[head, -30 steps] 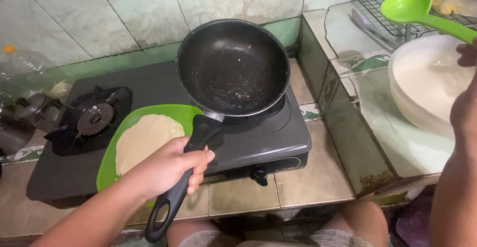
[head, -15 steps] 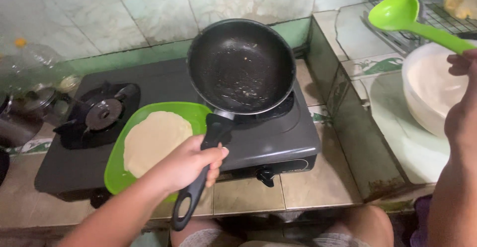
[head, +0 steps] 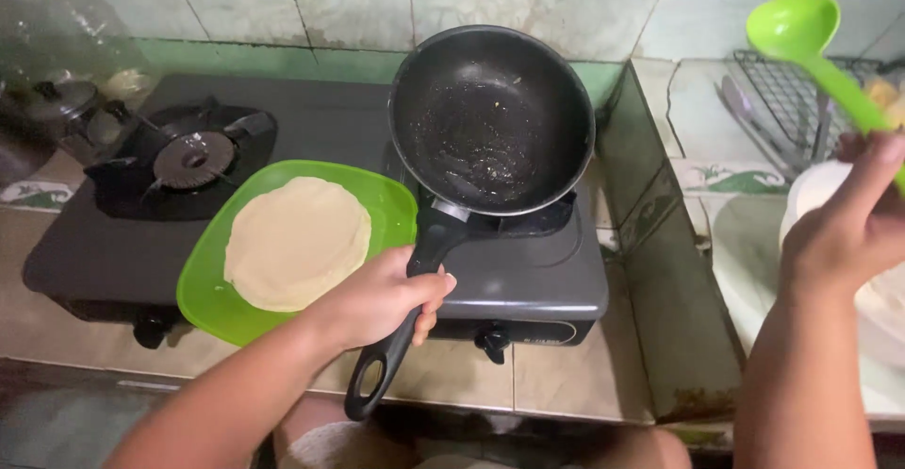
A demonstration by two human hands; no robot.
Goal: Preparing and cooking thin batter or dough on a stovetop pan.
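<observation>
Left hand (head: pixel 382 295) grips the pan (head: pixel 490 115) handle, right hand (head: pixel 848 229) holds the green ladle (head: pixel 801 31); best keep that pan level on the stove (head: pixel 528 271).

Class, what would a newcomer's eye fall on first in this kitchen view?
The black frying pan sits empty on the stove's right burner, its handle gripped by the left hand. Beside it, a bright green plate carries a pale flatbread. At far right, the right hand raises a green ladle.
</observation>
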